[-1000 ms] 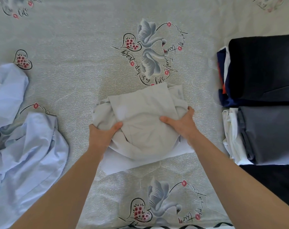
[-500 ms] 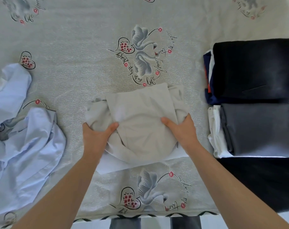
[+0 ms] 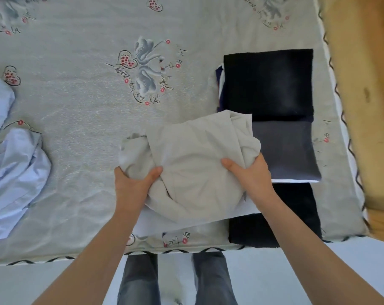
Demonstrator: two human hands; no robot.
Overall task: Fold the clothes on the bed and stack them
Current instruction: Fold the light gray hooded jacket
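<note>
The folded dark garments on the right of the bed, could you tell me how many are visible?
3: a black one farthest away, a grey one in the middle, and another black one nearest the bed's edge. The beige garment held in both hands overlaps them, and more layers may lie beneath.

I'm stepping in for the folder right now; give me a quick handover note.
Left hand and right hand both grip the folded beige garment, held partly over the grey folded piece.
Done: folded black stack, the grey one, and a dark piece nearest the bed edge, all on the right.
Left: set the beige garment down, then fold the crumpled light-blue clothes at the left.
</note>
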